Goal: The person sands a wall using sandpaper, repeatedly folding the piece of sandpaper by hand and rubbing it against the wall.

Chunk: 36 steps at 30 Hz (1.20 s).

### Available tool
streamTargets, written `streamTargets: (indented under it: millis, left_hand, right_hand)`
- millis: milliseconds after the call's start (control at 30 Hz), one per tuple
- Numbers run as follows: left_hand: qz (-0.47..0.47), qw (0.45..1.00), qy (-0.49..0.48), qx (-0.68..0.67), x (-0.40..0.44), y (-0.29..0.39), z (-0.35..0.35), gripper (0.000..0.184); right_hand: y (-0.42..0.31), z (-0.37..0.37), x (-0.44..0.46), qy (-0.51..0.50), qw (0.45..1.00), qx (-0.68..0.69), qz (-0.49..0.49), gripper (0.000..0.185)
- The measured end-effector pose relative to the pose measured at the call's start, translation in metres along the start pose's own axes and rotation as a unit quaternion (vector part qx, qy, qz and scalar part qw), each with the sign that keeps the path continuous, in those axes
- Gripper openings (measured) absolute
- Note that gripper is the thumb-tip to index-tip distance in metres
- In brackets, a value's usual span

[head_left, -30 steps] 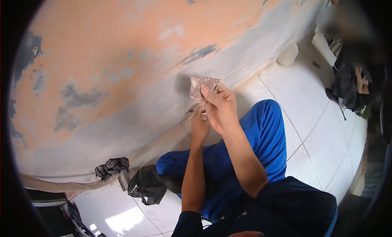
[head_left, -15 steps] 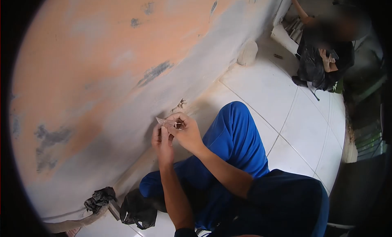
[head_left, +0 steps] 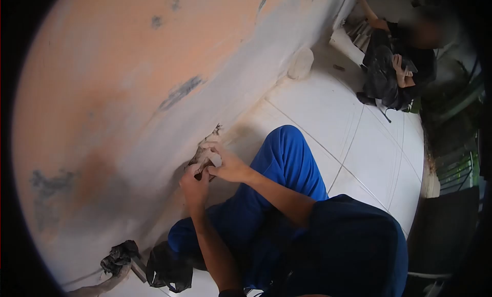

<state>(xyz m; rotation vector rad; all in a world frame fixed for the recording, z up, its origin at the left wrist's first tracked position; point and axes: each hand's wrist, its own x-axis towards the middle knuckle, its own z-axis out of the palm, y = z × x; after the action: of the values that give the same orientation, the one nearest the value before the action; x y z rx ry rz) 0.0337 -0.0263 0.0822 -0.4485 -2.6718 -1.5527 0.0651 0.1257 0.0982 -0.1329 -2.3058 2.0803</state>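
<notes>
We're on the head view, the only one in play, and the action is tight in by the wall [head_left: 128, 71]: a small bent sheet [head_left: 207, 156] sits between two bare hands close to the wall's foot, pale on top with something darker, reddish-brown, showing underneath! The left hand [head_left: 193, 185] has thumb and fingers drawn in narrow on one edge, the right hand [head_left: 229, 167] pinches the opposite edge with fingers curled, so both grips are closed on it and neither is wide. How does it handle? Light as paper, I'd judge, thin and bendy with a bit of spring, likely gritty on the darker face and so not much of a slipper, but liable to crease or tear along a sharp bend; opposite edges, thumb against fingertip, look the sound places to hold. Now the awkward part: the fingertips behind the sheet are hidden, the detail there is soft, and I can't call whether it's folded once or more, nor whether it touches the wall. Near the wall's foot lies a black bag [head_left: 169, 267], its contents out of sight, while farther along the wall a co-worker [head_left: 382, 74] sits well apart, head blurred, and the dark rim swallows everything around the edges
</notes>
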Motion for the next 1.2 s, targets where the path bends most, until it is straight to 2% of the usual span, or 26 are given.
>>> streamTargets:
  millis: [33,67,100,167,267,367,400,467,533,633,767,833,867,933,1033,1067,1200]
  left_hand:
    - [0.003,1.000,-0.004,0.009,0.001,-0.004,0.001,0.019]
    - [-0.013,1.000,-0.009,0.005,0.001,0.002,-0.001,0.018]
    - [-0.032,0.999,-0.006,-0.012,0.001,0.014,-0.007,0.018]
    - [0.004,1.000,0.015,0.015,0.002,0.001,-0.004,0.019]
    - [-0.019,0.999,0.024,-0.043,0.001,0.006,-0.005,0.018]
    - [-0.038,0.999,0.009,-0.013,0.003,0.012,-0.004,0.021]
    - [-0.043,0.999,0.005,-0.020,0.006,0.015,-0.003,0.021]
    - [-0.064,0.998,-0.001,-0.028,0.004,0.017,-0.005,0.021]
    - [-0.043,0.999,0.012,-0.012,0.004,0.008,-0.002,0.022]
    - [-0.039,0.999,0.009,-0.010,0.002,0.004,0.002,0.025]
    - [-0.043,0.999,-0.005,0.006,0.004,0.014,0.001,0.027]
    - [-0.038,0.999,0.003,0.002,0.003,0.012,0.005,0.027]
    - [-0.036,0.999,0.013,0.004,0.002,0.010,0.004,0.026]
    - [-0.037,0.999,0.016,-0.013,0.004,0.007,0.004,0.026]
    - [-0.047,0.997,0.012,-0.062,0.002,0.004,0.005,0.026]
    - [-0.044,0.996,0.019,-0.076,0.002,0.004,0.005,0.027]
    - [-0.020,0.996,0.039,-0.080,-0.002,0.008,0.002,0.031]
  right_hand:
    - [0.036,0.004,0.006,0.058,0.978,-0.176,-0.095,0.076]
    - [0.010,-0.001,0.002,0.026,0.999,-0.038,-0.003,0.078]
    - [0.025,0.001,0.003,0.087,0.991,-0.095,-0.027,0.070]
    - [0.015,-0.003,0.000,0.075,0.996,-0.010,0.038,0.062]
    - [0.026,-0.004,0.001,0.045,0.993,0.048,0.096,0.054]
    - [0.032,0.000,0.001,0.044,0.996,0.073,-0.015,0.055]
    - [0.018,0.001,-0.002,0.075,0.995,-0.008,-0.064,0.054]
    - [0.022,0.003,0.000,0.116,0.986,-0.063,-0.097,0.053]
    - [0.023,0.001,0.001,0.120,0.987,-0.073,-0.083,0.053]
    - [0.028,-0.006,-0.004,0.068,0.997,-0.022,-0.005,0.055]
    - [0.054,-0.011,0.004,0.001,0.998,0.060,0.018,0.057]
    - [0.033,-0.006,0.007,0.033,0.999,0.030,-0.008,0.056]
    - [0.017,0.002,-0.002,0.082,0.996,-0.020,-0.033,0.055]
    - [0.013,0.007,-0.006,0.143,0.988,-0.038,-0.046,0.053]
    - [0.033,0.002,0.003,-0.001,0.996,0.088,0.015,0.052]
    - [0.035,0.001,0.000,-0.022,0.988,0.153,0.030,0.046]
    - [0.031,0.007,-0.002,0.007,0.990,0.143,-0.006,0.034]
